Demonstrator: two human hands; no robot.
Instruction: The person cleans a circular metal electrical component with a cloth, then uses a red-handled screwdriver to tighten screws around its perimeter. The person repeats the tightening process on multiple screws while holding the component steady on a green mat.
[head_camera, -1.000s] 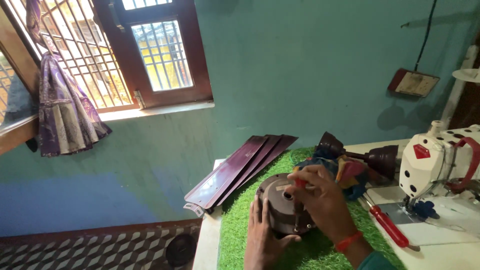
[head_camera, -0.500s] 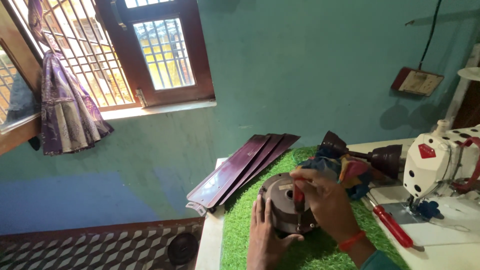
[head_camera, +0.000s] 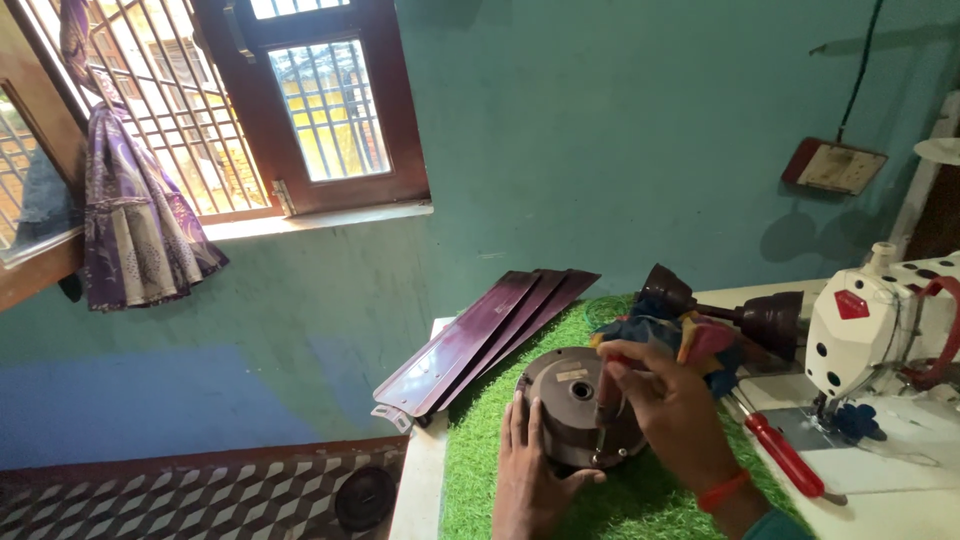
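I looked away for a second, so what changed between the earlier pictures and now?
Very little. The right hand with the screwdriver sank slightly, from the upper edge of the round fan motor toward its front rim. The left hand still grips the motor; the blades stayed put.

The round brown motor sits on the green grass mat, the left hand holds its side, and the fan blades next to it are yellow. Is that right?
Almost. The head view shows the fan blades are dark maroon, not yellow. The rest holds: the round brown motor sits on the green grass mat, and the left hand holds its side.
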